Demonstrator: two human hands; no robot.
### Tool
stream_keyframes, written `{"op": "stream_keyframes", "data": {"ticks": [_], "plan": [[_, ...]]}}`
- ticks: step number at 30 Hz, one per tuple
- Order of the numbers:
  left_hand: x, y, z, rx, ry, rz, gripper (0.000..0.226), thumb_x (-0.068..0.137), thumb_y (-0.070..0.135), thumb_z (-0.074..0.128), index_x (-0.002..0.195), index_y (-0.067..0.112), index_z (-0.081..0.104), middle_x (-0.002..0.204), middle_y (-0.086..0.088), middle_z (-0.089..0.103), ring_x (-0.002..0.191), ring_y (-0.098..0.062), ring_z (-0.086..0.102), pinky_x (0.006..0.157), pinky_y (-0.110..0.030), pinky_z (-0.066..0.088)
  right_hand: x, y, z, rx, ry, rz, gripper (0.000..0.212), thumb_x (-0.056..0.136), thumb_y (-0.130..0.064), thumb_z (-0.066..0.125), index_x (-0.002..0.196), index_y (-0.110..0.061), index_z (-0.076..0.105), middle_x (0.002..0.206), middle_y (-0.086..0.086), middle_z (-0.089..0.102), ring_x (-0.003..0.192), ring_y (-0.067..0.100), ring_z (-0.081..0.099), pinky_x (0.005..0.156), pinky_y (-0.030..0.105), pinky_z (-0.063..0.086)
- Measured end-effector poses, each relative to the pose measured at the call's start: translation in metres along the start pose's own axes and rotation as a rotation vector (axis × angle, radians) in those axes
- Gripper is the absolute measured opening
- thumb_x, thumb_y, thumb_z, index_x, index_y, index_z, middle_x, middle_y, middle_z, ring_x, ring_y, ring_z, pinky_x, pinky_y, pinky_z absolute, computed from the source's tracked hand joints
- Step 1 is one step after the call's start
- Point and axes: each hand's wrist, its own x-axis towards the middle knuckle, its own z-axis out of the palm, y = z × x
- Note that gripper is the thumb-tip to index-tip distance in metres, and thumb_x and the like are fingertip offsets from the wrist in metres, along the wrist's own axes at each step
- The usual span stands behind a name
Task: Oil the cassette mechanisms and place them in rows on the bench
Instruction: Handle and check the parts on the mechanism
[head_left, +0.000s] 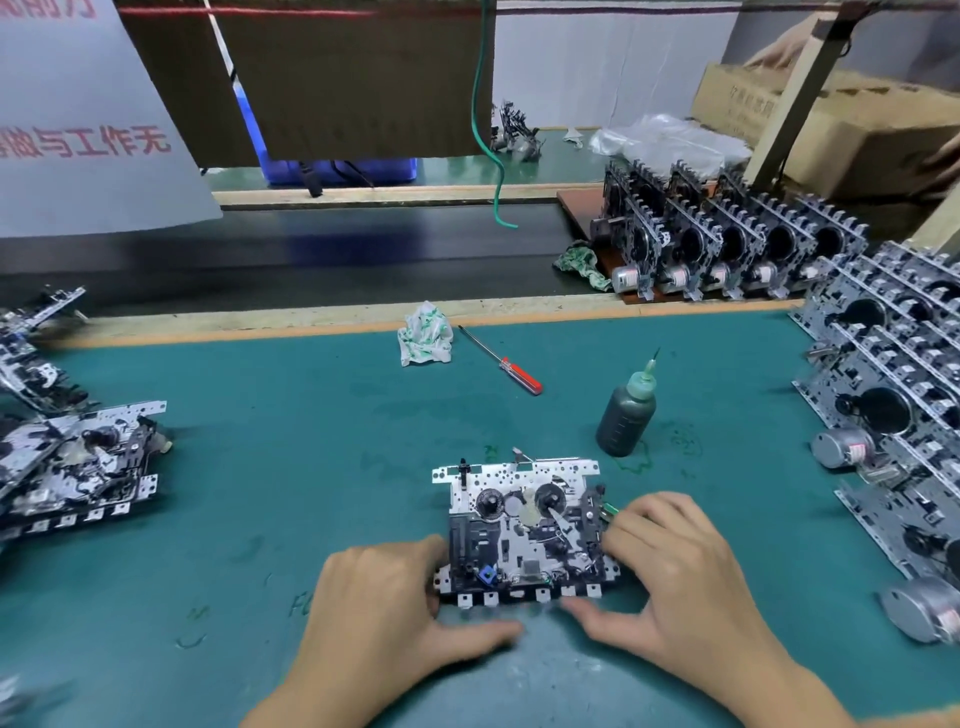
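While rows of mechanisms (893, 395) already stand along the right of the bench (291, 426) and a pile (72, 462) waits at left, we grasp one mechanism (522, 530) flat before us with left hand (379, 608) and right hand (670, 577), the oil bottle (626, 410) standing untouched just beyond.

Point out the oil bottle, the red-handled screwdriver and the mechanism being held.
oil bottle (622, 420), head view, on its dark body.
red-handled screwdriver (521, 375), head view, on the red handle.
held mechanism (519, 525), head view, on its central plate.
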Motion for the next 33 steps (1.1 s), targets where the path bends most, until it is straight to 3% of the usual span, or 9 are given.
{"op": "stream_keyframes", "data": {"ticks": [2,6,10,12,15,19,24,29,33], "plan": [[0.000,-0.004,-0.001,-0.028,-0.019,0.056,0.060,0.058,0.081,0.048,0.050,0.022,0.048,0.040,0.014,0.045,0.034,-0.002,0.043,0.034,-0.017,0.036,0.000,0.002,0.000,-0.031,-0.003,0.015,0.049,0.074,-0.059,0.060,0.057,-0.013,0.053,0.060,-0.006,0.049,0.062,0.020,0.049,0.073,0.029,0.038],[-0.001,-0.006,0.007,0.013,0.123,0.148,0.055,0.071,0.063,0.054,0.045,0.014,0.046,0.035,0.005,0.038,0.029,-0.015,0.040,0.031,-0.016,0.031,0.002,0.002,-0.001,0.029,-0.026,-0.002,0.049,0.072,-0.058,0.065,0.057,-0.013,0.051,0.059,-0.005,0.045,0.061,0.019,0.046,0.074,0.031,0.039],[0.002,-0.011,0.006,0.082,0.214,0.272,0.067,0.090,0.062,0.040,0.046,0.013,0.050,0.036,0.001,0.034,0.030,-0.020,0.035,0.033,-0.019,0.028,0.001,0.002,-0.002,0.079,-0.034,-0.031,0.051,0.068,-0.060,0.068,0.056,-0.012,0.052,0.059,-0.004,0.045,0.061,0.019,0.044,0.075,0.028,0.038],[0.002,-0.012,0.005,0.067,0.192,0.296,0.069,0.090,0.065,0.040,0.047,0.012,0.051,0.037,0.001,0.035,0.031,-0.020,0.036,0.032,-0.021,0.030,0.000,0.003,-0.002,0.061,-0.030,-0.025,0.052,0.069,-0.061,0.067,0.056,-0.012,0.054,0.059,-0.005,0.048,0.061,0.019,0.048,0.075,0.029,0.039],[0.001,-0.006,0.003,0.014,0.145,0.270,0.070,0.070,0.080,0.050,0.047,0.014,0.045,0.038,0.004,0.035,0.032,-0.017,0.037,0.034,-0.021,0.029,0.000,0.004,0.000,0.019,-0.010,-0.009,0.051,0.072,-0.060,0.063,0.056,-0.012,0.056,0.058,-0.004,0.052,0.060,0.021,0.052,0.075,0.031,0.039],[0.002,0.003,0.004,-0.007,0.167,0.083,0.069,0.056,0.082,0.055,0.043,0.015,0.043,0.034,0.005,0.035,0.029,-0.016,0.039,0.034,-0.019,0.030,0.000,-0.001,0.002,0.022,0.002,0.015,0.049,0.071,-0.058,0.065,0.055,-0.013,0.054,0.057,-0.005,0.049,0.059,0.020,0.050,0.072,0.030,0.039],[0.004,0.004,0.008,0.020,0.204,0.042,0.067,0.059,0.076,0.054,0.040,0.013,0.042,0.031,0.002,0.032,0.026,-0.017,0.037,0.032,-0.019,0.028,0.000,-0.002,0.001,0.085,-0.028,-0.001,0.054,0.068,-0.064,0.067,0.055,-0.013,0.051,0.058,-0.005,0.046,0.060,0.019,0.046,0.073,0.028,0.039],[0.004,-0.012,0.002,-0.038,0.033,0.254,0.066,0.062,0.080,0.052,0.049,0.016,0.045,0.038,0.009,0.040,0.033,-0.009,0.040,0.035,-0.018,0.030,-0.002,0.000,0.002,-0.005,0.014,0.043,0.056,0.073,-0.066,0.057,0.054,-0.013,0.057,0.056,-0.007,0.051,0.059,0.019,0.051,0.066,0.029,0.037],[0.004,-0.010,0.007,0.009,0.168,0.270,0.070,0.088,0.067,0.037,0.046,0.013,0.048,0.035,0.005,0.037,0.030,-0.015,0.038,0.032,-0.018,0.029,-0.002,0.004,0.002,0.051,-0.019,0.010,0.058,0.072,-0.068,0.060,0.056,-0.012,0.055,0.058,-0.006,0.049,0.059,0.019,0.048,0.067,0.030,0.037]]}}
